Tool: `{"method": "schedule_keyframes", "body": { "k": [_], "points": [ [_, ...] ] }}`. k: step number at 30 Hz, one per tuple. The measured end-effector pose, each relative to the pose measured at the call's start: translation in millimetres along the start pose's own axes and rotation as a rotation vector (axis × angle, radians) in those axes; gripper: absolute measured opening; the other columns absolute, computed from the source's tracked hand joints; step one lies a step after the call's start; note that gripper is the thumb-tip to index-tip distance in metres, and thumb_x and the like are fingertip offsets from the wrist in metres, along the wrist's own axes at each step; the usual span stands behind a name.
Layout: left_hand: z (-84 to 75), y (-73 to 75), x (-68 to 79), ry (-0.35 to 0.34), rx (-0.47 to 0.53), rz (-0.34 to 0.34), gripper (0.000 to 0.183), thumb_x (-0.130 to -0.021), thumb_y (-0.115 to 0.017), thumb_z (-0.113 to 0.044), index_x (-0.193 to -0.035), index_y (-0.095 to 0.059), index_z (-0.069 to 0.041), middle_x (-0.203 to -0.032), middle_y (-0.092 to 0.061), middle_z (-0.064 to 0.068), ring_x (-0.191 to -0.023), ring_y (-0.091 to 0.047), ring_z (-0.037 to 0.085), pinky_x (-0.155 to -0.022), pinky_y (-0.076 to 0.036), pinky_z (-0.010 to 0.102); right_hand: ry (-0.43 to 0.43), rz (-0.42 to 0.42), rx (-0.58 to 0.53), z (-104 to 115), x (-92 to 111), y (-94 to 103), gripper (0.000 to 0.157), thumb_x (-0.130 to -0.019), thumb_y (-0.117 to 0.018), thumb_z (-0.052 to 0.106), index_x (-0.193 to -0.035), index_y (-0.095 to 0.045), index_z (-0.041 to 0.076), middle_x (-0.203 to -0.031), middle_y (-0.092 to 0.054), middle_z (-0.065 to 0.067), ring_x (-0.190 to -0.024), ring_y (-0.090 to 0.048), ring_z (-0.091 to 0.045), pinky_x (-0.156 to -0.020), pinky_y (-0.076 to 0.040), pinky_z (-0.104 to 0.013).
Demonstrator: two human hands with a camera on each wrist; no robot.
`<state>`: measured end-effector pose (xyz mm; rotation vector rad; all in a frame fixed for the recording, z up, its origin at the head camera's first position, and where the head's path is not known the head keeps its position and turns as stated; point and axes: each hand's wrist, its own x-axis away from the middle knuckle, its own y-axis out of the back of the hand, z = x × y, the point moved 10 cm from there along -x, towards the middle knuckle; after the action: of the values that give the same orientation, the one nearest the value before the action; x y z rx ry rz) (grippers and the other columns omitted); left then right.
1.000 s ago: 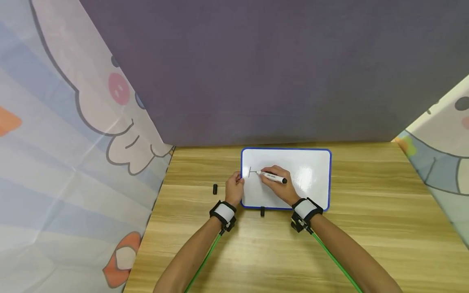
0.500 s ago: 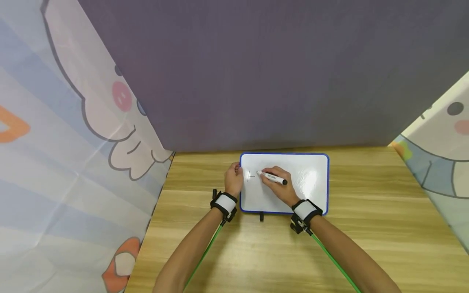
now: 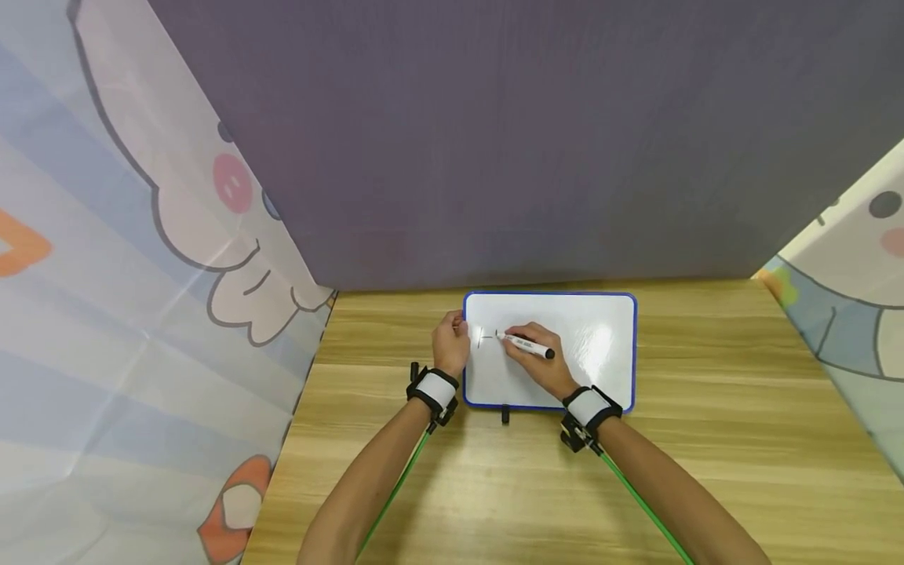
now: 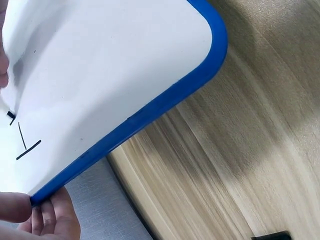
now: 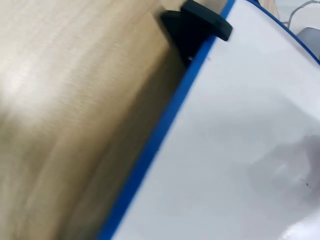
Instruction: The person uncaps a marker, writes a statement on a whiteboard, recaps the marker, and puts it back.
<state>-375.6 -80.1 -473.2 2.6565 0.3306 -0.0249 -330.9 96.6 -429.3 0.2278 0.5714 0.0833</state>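
Note:
A white whiteboard (image 3: 551,384) with a blue rim lies on the wooden table. My left hand (image 3: 450,345) grips its left edge; in the left wrist view the thumb (image 4: 14,206) is on top and the curled fingers (image 4: 52,215) are beneath the blue rim (image 4: 130,122). My right hand (image 3: 542,361) pinches a white marker (image 3: 524,344) with a black end, tip pointing left at the board. Thin black strokes (image 4: 27,149) form a sideways T, and a short separate mark shows right at the tip. Neither hand nor marker shows in the right wrist view.
A black clip-like piece (image 5: 202,22) sits on the board's front edge. Another small black piece (image 3: 414,371) lies on the table beside my left wrist. A grey panel (image 3: 537,157) rises behind the board, and a cartoon-printed sheet (image 3: 141,329) stands at the left.
The marker tip has come off the end of the horizontal stroke and moved slightly right, where a short new mark appears. My left hand has slid farther up the board's left edge.

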Motion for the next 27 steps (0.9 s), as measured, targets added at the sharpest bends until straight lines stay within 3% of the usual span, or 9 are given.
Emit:
{"method": "schedule_keyframes", "body": {
  "k": [7,15,27],
  "points": [
    [-3.7,0.5,-2.8,-0.016,-0.002,0.0,0.026,-0.093,-0.051,-0.006,-0.116,-0.061,0.001,-0.103,-0.065,0.017,-0.093,-0.063,0.027,-0.079,-0.053,0.035,-0.078,0.067,0.012,-4.4,9.9,-6.2,0.018,-0.077,-0.068,-0.006,-0.095,-0.067,-0.009,-0.085,-0.065,-0.022,-0.073,-0.058,-0.026,-0.062,-0.046,-0.014],
    [3.3,-0.3,0.8,-0.011,0.025,0.003,0.027,-0.093,-0.05,-0.004,-0.118,-0.059,0.002,-0.106,-0.065,0.018,-0.096,-0.063,0.028,-0.083,-0.053,0.036,-0.024,-0.016,0.037,0.4,7.5,6.1,0.018,-0.075,-0.069,-0.008,-0.093,-0.067,-0.009,-0.084,-0.065,-0.022,-0.072,-0.059,-0.026,-0.062,-0.046,-0.013],
    [10.2,-2.5,5.2,-0.004,0.013,0.009,0.024,-0.093,-0.051,-0.005,-0.114,-0.061,0.003,-0.102,-0.065,0.018,-0.09,-0.063,0.027,-0.075,-0.054,0.034,-0.052,-0.002,0.025,-1.6,5.2,6.1,0.018,-0.076,-0.069,-0.007,-0.094,-0.067,-0.01,-0.085,-0.065,-0.021,-0.072,-0.058,-0.024,-0.062,-0.046,-0.013]
  ]
}}
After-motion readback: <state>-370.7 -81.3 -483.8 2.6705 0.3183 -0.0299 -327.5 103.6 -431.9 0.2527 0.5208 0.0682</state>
